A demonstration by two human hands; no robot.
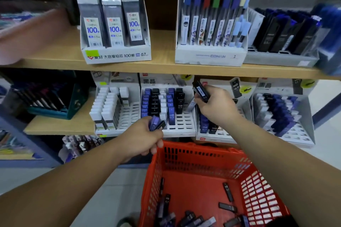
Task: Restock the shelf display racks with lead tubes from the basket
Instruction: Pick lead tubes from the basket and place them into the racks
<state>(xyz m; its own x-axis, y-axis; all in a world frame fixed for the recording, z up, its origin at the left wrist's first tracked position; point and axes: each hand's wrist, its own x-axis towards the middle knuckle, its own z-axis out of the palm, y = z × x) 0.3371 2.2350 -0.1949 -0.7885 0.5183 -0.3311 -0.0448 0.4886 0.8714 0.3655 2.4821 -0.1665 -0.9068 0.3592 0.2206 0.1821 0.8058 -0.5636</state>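
Right grip [215, 106] pinches black tubes [201, 91], left grip [145, 136] clamps purple tubes [156, 124] at rack's [184, 121] 6 o'clock, both w/ several at once, so one could slip or hit wrong slot.

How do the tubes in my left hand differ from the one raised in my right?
The left hand grips mostly purple tubes; the right hand holds up a black tube. The purple tubes sit low by the basket; the black tube is up before the racks. Both are lead tubes.
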